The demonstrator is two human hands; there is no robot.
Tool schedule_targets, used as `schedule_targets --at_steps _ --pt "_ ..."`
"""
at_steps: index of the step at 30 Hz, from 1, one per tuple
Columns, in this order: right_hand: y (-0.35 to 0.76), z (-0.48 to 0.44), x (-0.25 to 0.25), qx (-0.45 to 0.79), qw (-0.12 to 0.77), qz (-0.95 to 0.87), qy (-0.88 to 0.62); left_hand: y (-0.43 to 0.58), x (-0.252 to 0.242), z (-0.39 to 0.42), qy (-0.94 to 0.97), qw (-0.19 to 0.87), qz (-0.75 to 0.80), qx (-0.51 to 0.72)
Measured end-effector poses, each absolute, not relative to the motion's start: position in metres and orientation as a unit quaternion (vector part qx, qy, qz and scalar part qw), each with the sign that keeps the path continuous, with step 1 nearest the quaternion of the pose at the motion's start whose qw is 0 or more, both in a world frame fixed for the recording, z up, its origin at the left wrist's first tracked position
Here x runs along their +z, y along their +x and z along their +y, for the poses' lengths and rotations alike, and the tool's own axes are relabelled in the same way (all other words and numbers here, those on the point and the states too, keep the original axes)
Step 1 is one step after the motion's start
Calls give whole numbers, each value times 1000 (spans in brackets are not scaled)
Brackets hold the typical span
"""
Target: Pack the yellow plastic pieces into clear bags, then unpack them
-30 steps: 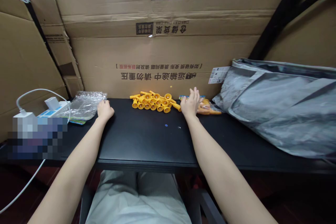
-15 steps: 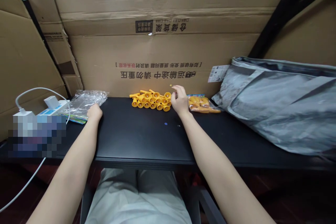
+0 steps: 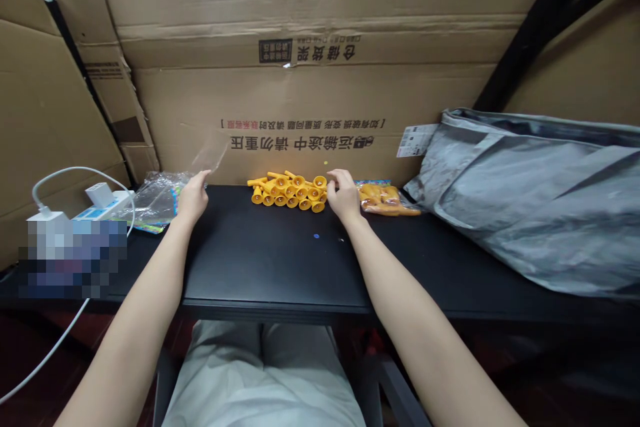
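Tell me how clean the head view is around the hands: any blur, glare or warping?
Head view: the clear bag pinched by the left hand is smeared and nearly see-through; the right hand and yellow pieces are sharp; the black table shows only dull sheen, no glare; wide-lens bending stretches the edges, and a pixelated block masks the near left.

orange-yellow plastic pegs (image 3: 290, 190), clear plastic bag (image 3: 159, 195) with blue and green print, black table (image 3: 280, 260), brown cardboard boxes (image 3: 300, 93) with black and red lettering, grey bag (image 3: 530, 193), white charger (image 3: 97, 195) and cable
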State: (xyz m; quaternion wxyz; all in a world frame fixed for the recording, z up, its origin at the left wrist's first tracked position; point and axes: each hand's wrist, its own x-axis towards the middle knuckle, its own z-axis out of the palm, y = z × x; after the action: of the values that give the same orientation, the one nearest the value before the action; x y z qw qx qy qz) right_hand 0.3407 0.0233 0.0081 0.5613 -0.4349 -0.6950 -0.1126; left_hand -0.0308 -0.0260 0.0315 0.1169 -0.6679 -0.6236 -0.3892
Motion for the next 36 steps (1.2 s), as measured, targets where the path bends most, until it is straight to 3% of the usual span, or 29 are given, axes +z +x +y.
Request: schedule_targets --at_steps 4,14,21,24,27,36 --pt "338 20 10 -112 553 -699 -441 -24 38 -27 -736 109 -579 -332" --pt "331 4 24 -83 464 -693 -545 -30 23 -19 -734 -27 -672 -93" --pt "326 -8 46 -6 240 -652 -719 -27 24 -17 -718 -45 -692 -50" --pt "324 -10 49 57 105 -678 -725 -24 18 -15 -691 5 -722 -32" --pt "319 -13 48 100 25 -703 -703 -19 9 -14 -668 40 -743 -33" --pt "314 -14 41 81 35 -677 -730 -13 -4 -12 -666 -15 -744 -47"
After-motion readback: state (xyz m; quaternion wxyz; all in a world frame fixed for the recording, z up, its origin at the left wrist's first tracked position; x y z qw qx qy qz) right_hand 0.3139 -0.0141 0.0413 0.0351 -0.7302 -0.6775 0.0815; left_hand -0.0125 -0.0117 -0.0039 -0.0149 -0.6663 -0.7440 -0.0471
